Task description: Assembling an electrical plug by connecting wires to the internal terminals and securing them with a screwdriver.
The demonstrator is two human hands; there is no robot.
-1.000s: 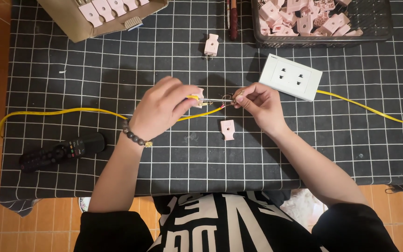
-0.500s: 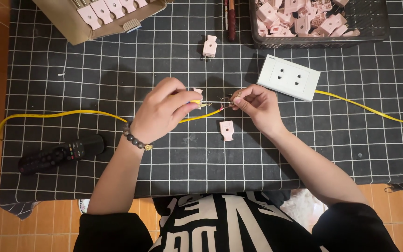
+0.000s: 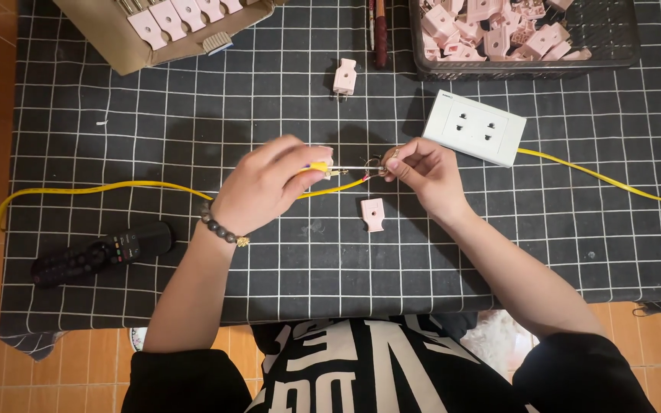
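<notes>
Cloth: a black cloth [image 3: 193, 115] with a white grid covers nearly the whole frame; everything else lies on it.
Person: seated at the bottom edge in a black top with white lettering, both forearms reaching up to the centre.
Cardboard box: upper left [image 3: 128, 50], with a row of pale pink plugs along its top.
Basket: a dark mesh basket [image 3: 613, 46] at upper right, heaped with pink plug parts.
Yellow cable: one length [image 3: 101, 187] runs from the left edge to the centre; another [image 3: 606, 180] leaves the socket block and runs off the right edge.
Left hand: just left of centre [image 3: 269, 187], fingers curled shut around a yellow-handled screwdriver [image 3: 323, 168] whose thin metal shaft points right; a dark bead bracelet sits on the wrist.
Right hand: just right of centre [image 3: 422, 172], fingertips pinched on a small part at the cable end where the shaft's tip meets it; the part is too hidden to identify.
Socket block: white, two outlets, right of centre [image 3: 474, 127], just above the right hand.
Remote control: black, lower left [image 3: 101, 252].
Pink plugs: one [image 3: 373, 214] just below the hands, another [image 3: 344, 76] at upper centre.
</notes>
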